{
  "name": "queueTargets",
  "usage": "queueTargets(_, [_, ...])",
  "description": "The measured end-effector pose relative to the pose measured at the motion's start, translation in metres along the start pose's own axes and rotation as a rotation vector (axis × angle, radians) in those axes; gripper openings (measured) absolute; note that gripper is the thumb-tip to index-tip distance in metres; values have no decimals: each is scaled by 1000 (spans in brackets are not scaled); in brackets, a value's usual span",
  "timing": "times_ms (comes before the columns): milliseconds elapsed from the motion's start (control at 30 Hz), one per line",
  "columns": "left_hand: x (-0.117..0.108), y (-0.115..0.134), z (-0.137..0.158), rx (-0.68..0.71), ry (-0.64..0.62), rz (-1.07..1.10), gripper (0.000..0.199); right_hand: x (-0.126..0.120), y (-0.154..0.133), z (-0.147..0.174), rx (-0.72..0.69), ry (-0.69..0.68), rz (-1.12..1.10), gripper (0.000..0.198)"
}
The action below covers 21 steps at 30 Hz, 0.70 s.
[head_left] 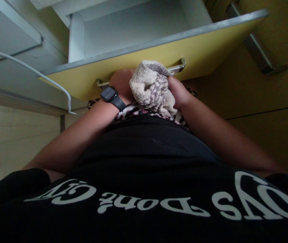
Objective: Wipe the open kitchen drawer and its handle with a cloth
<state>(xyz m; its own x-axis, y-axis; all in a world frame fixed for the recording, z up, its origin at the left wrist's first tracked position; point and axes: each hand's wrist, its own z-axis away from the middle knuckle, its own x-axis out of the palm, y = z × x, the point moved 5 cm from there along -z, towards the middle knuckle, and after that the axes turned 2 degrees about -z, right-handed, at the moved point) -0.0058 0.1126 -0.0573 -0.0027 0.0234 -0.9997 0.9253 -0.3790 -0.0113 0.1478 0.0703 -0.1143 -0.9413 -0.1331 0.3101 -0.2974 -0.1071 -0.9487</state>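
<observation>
A crumpled terry cloth (154,88), white with grey-brown patches, is bunched up in front of my waist. My left hand (122,82), with a black watch on its wrist, presses against the cloth from the left, its fingers curled in behind it. On the other side my right hand (178,91) grips the cloth's right edge; the cloth covers most of its fingers. Just beyond both hands is the yellow front of an open drawer (204,50). Its metal handle (180,66) shows partly from behind the cloth.
Pale walls and a pale bottom (133,28) show inside the drawer. A white cable (36,69) hangs along the left. Yellow cabinet fronts (255,91) with a long metal handle (260,55) stand at the right. Light floor (14,138) shows at lower left.
</observation>
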Motion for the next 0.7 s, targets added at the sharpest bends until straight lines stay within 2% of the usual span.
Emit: queueTargets(700, [-7,6,4,14,-14,7,36,-4,2,-2,-42,19,61,58])
